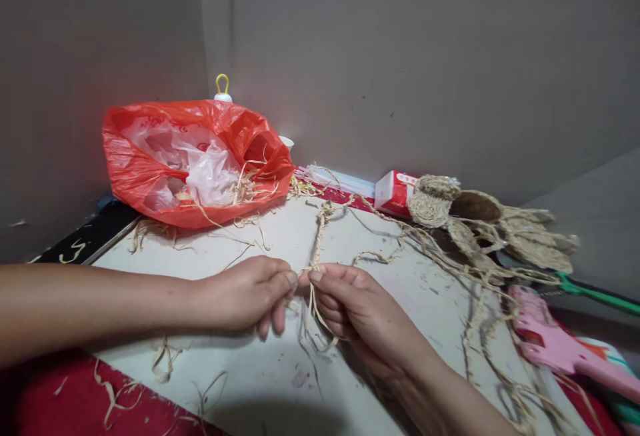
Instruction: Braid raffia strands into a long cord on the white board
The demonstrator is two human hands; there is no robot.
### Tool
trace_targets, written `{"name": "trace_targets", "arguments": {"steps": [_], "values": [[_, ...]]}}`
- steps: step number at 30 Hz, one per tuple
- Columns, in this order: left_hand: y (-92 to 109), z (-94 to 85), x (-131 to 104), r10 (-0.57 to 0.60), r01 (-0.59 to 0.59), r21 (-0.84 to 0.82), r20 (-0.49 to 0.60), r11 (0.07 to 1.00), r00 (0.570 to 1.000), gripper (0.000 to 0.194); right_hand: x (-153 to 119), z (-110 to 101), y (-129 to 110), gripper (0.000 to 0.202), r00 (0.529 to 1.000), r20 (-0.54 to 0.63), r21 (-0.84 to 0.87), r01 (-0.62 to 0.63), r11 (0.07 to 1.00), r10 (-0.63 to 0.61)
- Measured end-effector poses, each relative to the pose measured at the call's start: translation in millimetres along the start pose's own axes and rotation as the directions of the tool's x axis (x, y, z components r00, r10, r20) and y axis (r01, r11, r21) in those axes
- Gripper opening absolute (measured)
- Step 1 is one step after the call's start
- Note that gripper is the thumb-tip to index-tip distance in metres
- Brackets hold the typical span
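Observation:
A braided straw cord (319, 239) runs from the back of the white board down to my two hands, its loose strands hanging below the fingers. My left hand (257, 293) pinches a strand at the cord's left side between thumb and forefinger. On the other side, my right hand (353, 299) grips the working end of the braid, thumb on top and the other fingers curled under. The fingertips of both hands nearly meet at the braid. More twisted cord (445, 259) stretches away to the right, over the board.
A red plastic bag (135, 179) with straw stands at the back left. Woven straw pieces (435, 199) and a tissue pack (397, 191) lie at the back right, a pink glue gun (555, 343) at the right edge. Straw scraps litter the white board (240, 383). Grey walls rise behind.

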State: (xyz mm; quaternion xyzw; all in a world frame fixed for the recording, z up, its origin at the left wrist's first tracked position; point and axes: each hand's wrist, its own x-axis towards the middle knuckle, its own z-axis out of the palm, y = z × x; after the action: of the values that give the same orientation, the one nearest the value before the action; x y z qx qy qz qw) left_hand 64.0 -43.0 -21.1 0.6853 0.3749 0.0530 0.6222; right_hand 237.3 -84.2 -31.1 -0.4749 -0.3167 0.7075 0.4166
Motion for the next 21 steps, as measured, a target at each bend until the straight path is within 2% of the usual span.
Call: {"name": "trace_targets", "arguments": {"steps": [1, 3, 4, 5, 6, 8, 9, 10, 11, 12, 13, 14, 15, 17, 19, 21], "values": [[-1.1, -8.3, -3.4, -0.05, 0.05, 0.011, 0.022, 0.999, 0.999, 0.034, 0.1, -1.6, -0.9, 0.032, 1.0, 0.02, 0.002, -0.022, 1.0, 0.022], [-1.5, -26.4, -9.1, -0.078, 0.077, 0.185, -0.004, 0.98, 0.997, 0.033, 0.2, -4.5, -1.9, 0.03, 0.998, 0.046, 0.005, -0.053, 0.999, 0.053], [-0.5, -34.9, -11.3, -0.04, 0.057, 0.327, -0.06, 0.943, 0.997, 0.031, 0.2, -5.8, -2.2, 0.03, 0.997, 0.052, 0.009, -0.062, 0.998, 0.062], [1.0, -42.1, -12.7, 0.055, 0.019, 0.476, -0.142, 0.879, 0.988, 0.029, 0.2, -7.1, -2.4, 0.03, 0.996, 0.057, 0.011, -0.07, 0.998, 0.069], [3.1, -47.3, -13.2, 0.178, -0.016, 0.591, -0.216, 0.806, 0.96, 0.025, 0.3, -8.3, -2.5, 0.029, 0.995, 0.062, 0.011, -0.077, 0.997, 0.077], [7.5, -49.7, -10.7, 0.433, -0.102, 0.7, -0.314, 0.707, 0.845, 0.018, 0.9, -10.3, -2.7, 0.027, 0.994, 0.071, 0.006, -0.086, 0.996, 0.085], [9.5, -46.7, -7.6, 0.498, -0.153, 0.684, -0.341, 0.713, 0.797, 0.02, 1.4, -10.9, -2.8, 0.026, 0.993, 0.078, 0.001, -0.091, 0.996, 0.091], [11.1, -41.3, -3.4, 0.516, -0.212, 0.627, -0.355, 0.75, 0.779, 0.024, 1.9, -11.4, -3.0, 0.026, 0.992, 0.085, -0.003, -0.095, 0.995, 0.095], [12.2, -34.1, 1.8, 0.485, -0.261, 0.529, -0.345, 0.808, 0.803, 0.027, 2.4, -11.6, -3.2, 0.026, 0.991, 0.091, -0.004, -0.096, 0.995, 0.096], [12.6, -25.9, 7.6, 0.402, -0.271, 0.391, -0.306, 0.88, 0.863, 0.026, 2.9, -11.6, -3.6, 0.027, 0.99, 0.1, -0.005, -0.096, 0.995, 0.096], [12.5, -17.6, 13.4, 0.304, -0.249, 0.238, -0.229, 0.939, 0.925, 0.023, 3.2, -11.6, -4.1, 0.027, 0.99, 0.108, -0.006, -0.095, 0.995, 0.095], [11.8, -10.0, 19.0, 0.214, -0.203, 0.094, -0.126, 0.975, 0.969, 0.019, 3.3, -11.5, -4.9, 0.028, 0.989, 0.116, -0.009, -0.095, 0.995, 0.096], [10.8, -3.7, 23.7, 0.146, -0.147, -0.011, -0.062, 0.989, 0.987, 0.018, 3.3, -11.4, -5.7, 0.029, 0.988, 0.122, -0.015, -0.096, 0.995, 0.097], [8.1, 3.9, 29.6, 0.112, -0.115, -0.085, -0.035, 0.99, 0.993, 0.021, 2.8, -11.7, -7.8, 0.028, 0.986, 0.127, -0.04, -0.107, 0.993, 0.111], [5.7, 5.0, 30.6, 0.153, -0.157, -0.04, -0.088, 0.987, 0.984, 0.022, 2.2, -13.1, -9.4, 0.028, 0.985, 0.117, -0.081, -0.114, 0.99, 0.123], [4.1, 2.3, 28.8, 0.185, -0.183, 0.024, -0.09, 0.983, 0.979, 0.023, 1.9, -15.6, -10.1, 0.03, 0.986, 0.097, -0.143, -0.118, 0.983, 0.132]]}}
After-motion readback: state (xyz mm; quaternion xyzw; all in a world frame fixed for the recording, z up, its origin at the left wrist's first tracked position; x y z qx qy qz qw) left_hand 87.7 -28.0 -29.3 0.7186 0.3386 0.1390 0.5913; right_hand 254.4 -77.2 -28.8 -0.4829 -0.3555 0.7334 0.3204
